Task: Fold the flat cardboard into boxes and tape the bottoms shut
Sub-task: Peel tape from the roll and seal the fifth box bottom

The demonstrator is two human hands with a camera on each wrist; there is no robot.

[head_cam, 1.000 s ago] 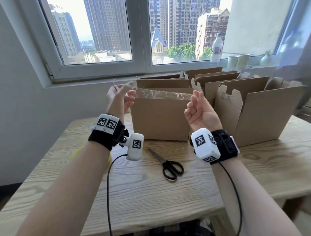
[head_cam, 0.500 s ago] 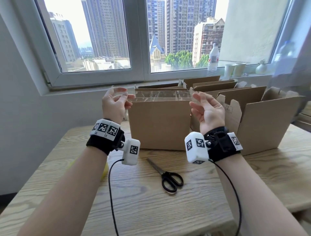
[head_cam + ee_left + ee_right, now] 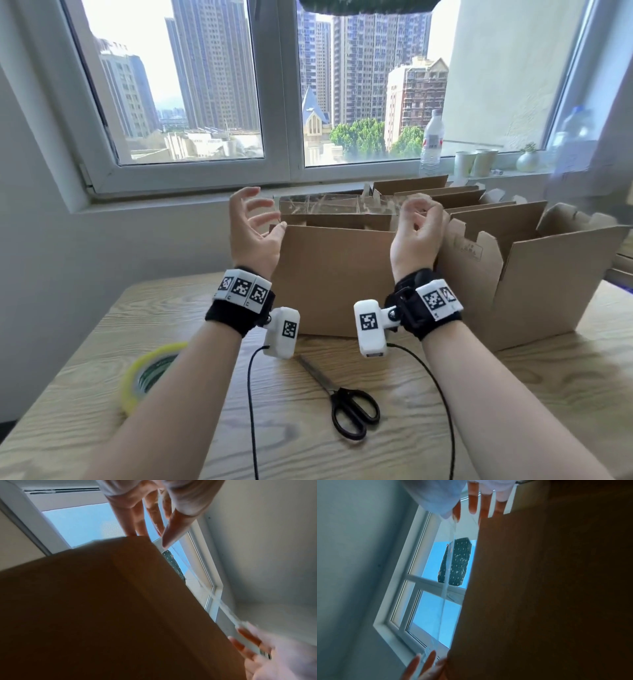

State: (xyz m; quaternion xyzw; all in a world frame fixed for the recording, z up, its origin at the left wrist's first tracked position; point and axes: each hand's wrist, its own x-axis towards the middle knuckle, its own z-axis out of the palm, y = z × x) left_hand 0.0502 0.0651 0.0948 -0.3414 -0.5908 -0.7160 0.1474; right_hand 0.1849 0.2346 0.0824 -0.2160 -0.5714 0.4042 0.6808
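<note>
Lowered toward the box (image 3: 339, 277), both hands (image 3: 251, 233) (image 3: 416, 229) pinch clear tape (image 3: 339, 205); scissors (image 3: 346, 401) nearby.

A clear strip of tape (image 3: 339, 202) stretches level between my hands, just above the upright brown cardboard box (image 3: 337, 274) on the counter.

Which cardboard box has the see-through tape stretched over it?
The closed box standing right in front, between the left hand and right hand. The clear tape strip is stretched just above its top. The boxes beside and behind gape open, without tape.
</note>
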